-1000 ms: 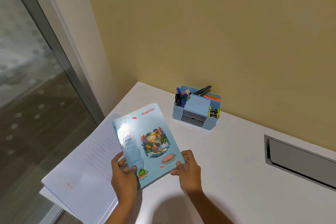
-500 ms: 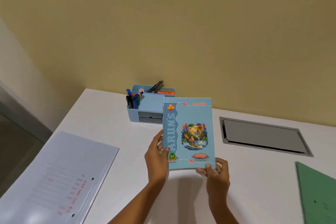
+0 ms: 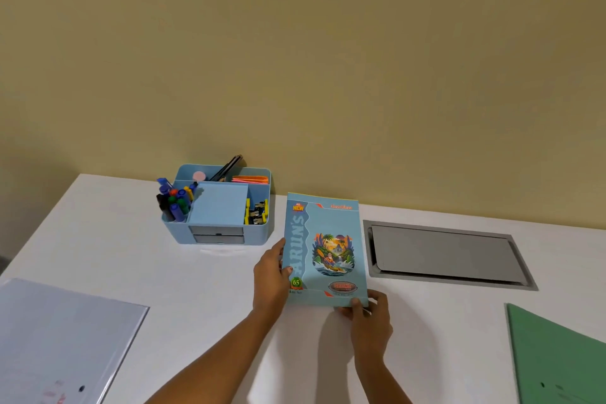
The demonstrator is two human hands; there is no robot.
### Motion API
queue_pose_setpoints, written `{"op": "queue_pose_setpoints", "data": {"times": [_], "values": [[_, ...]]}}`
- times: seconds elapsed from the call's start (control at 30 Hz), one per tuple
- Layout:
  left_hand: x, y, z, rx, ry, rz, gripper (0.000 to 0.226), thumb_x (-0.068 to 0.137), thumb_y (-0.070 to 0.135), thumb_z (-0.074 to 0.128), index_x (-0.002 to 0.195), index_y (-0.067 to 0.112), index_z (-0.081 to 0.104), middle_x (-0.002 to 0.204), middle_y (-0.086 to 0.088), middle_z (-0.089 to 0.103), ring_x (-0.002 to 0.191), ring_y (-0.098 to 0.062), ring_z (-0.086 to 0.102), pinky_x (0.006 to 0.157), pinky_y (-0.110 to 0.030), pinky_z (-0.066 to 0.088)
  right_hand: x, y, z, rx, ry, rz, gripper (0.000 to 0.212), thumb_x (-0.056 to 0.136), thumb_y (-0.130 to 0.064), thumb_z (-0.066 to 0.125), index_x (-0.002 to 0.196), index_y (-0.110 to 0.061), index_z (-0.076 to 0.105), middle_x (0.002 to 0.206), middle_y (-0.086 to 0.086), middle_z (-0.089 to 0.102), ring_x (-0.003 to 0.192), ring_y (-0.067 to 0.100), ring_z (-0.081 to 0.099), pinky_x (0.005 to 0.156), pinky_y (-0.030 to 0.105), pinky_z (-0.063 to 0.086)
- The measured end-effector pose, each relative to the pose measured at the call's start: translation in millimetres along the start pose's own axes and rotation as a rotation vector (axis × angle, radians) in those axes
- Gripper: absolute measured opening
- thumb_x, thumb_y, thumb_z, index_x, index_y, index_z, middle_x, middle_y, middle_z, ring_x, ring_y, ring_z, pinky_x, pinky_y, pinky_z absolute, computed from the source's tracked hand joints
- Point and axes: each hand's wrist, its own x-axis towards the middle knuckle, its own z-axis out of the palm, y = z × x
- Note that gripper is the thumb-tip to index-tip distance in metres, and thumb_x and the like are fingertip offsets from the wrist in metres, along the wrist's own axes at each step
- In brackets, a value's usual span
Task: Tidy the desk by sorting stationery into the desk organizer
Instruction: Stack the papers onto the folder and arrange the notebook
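One notebook [image 3: 324,249] with a pale blue cover and a colourful kayak picture is held by both hands. The left hand [image 3: 270,275] grips its left edge, thumb on the cover. The right hand [image 3: 369,315] pinches its lower right corner. The notebook stands cover up, just to the right of the desk organizer [image 3: 266,233] and beside the metal hatch [image 3: 442,252]. Whether its back touches the worktop [image 3: 114,239] cannot be told.

There is one desk organizer, pale blue, set against the wall [image 3: 295,59]. Its front left compartment holds a cluster of markers [image 3: 173,203] in blue, green, black and red, packed too tightly to count. A blue pad [image 3: 219,210] lies on its middle part, above two grey drawers [image 3: 218,234]. The front right compartment holds black and yellow binder clips [image 3: 257,211]. At the back are dark pens [image 3: 229,166], a pink round piece [image 3: 199,176] and a small stack of orange and pink notes [image 3: 251,179].

Two folders lie well apart on the worktop: one clear folder [image 3: 59,338] at the left near edge and one green folder [image 3: 557,354] at the right.

The worktop is white and smooth, with the single grey metal hatch sunk into it. The wall behind is plain yellow.
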Motion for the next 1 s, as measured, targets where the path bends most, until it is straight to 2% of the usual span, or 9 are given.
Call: {"op": "queue_pose_setpoints", "data": {"times": [0.1,0.23,0.3,0.47,0.57,0.67,0.77,0.9,1.0], "values": [[14,-4,3,0.067,0.000,0.004,0.050,0.088,0.002,0.060,0.133,0.021,0.051,0.125,-0.003,0.064,0.103,-0.015,0.062,0.067,-0.013,0.052,10,1,7,-0.009,-0.007,-0.019,0.013,0.091,-0.010,0.059,0.098,-0.020,0.053,0.078,-0.006,0.070,0.053,0.002,0.067,0.055,0.016,0.047],[21,-8,4,0.088,0.013,0.020,0.048,0.088,0.002,0.060,0.131,0.022,0.055,0.121,0.000,0.065,0.097,-0.012,0.061,0.058,-0.002,0.047,14,3,11,-0.033,0.011,-0.052,0.010,0.091,-0.012,0.060,0.098,-0.019,0.056,0.067,-0.005,0.070,0.050,0.005,0.065,0.053,0.015,0.046],[22,-9,3,0.119,0.012,0.038,0.047,0.088,0.004,0.060,0.131,0.023,0.055,0.120,0.003,0.064,0.096,-0.009,0.059,0.057,0.002,0.044,13,4,13,-0.055,0.030,-0.059,0.012,0.091,-0.013,0.060,0.101,-0.018,0.057,0.076,0.001,0.070,0.050,0.008,0.065,0.050,0.014,0.046],[21,-13,-1,0.265,-0.053,0.137,0.036,0.090,0.021,0.060,0.126,0.022,0.056,0.125,0.002,0.063,0.101,-0.009,0.059,0.066,-0.001,0.044,10,1,17,-0.132,0.093,-0.073,0.026,0.090,-0.010,0.061,0.115,-0.013,0.054,0.109,0.007,0.051,0.055,0.016,0.063,0.048,0.011,0.043],[13,-13,-10,0.302,-0.050,0.124,0.043,0.092,0.025,0.059,0.134,0.018,0.050,0.137,0.000,0.054,0.122,-0.016,0.050,0.093,-0.018,0.044,4,-6,19,-0.109,0.128,-0.052,0.033,0.088,-0.008,0.062,0.119,-0.010,0.050,0.115,0.013,0.044,0.053,0.021,0.062,0.045,0.015,0.046],[-7,-15,-26,0.267,0.016,0.121,0.039,0.093,0.020,0.058,0.131,0.014,0.054,0.140,-0.002,0.050,0.130,-0.019,0.044,0.107,-0.031,0.035,-12,-17,22,-0.070,0.139,-0.057,0.033,0.086,-0.004,0.061,0.115,-0.012,0.047,0.116,0.014,0.042,0.075,0.038,0.064,0.063,0.042,0.057],[-38,-17,-51,0.205,0.077,0.170,0.027,0.091,0.009,0.059,0.118,0.012,0.063,0.127,-0.001,0.058,0.118,-0.015,0.052,0.101,-0.019,0.036,-42,-24,28,-0.046,0.078,-0.153,0.031,0.084,-0.001,0.062,0.111,-0.010,0.049,0.114,0.013,0.046,0.090,0.042,0.062,0.070,0.052,0.057],[-84,-27,-88,0.066,0.182,0.146,0.019,0.090,0.004,0.059,0.103,0.015,0.069,0.112,0.005,0.063,0.106,-0.008,0.058,0.090,-0.009,0.040,-89,-28,44,-0.018,-0.008,-0.244,0.032,0.080,0.003,0.065,0.106,-0.011,0.053,0.108,0.012,0.052,0.080,0.027,0.063,0.069,0.048,0.057],[-117,-39,-118,-0.043,0.300,0.068,0.020,0.091,0.004,0.057,0.098,0.020,0.068,0.110,0.008,0.063,0.103,-0.008,0.060,0.085,-0.011,0.042,-130,-21,57,0.002,-0.137,-0.432,0.035,0.077,0.008,0.063,0.100,-0.016,0.053,0.096,0.004,0.053,0.080,0.029,0.059,0.068,0.048,0.055]]}}
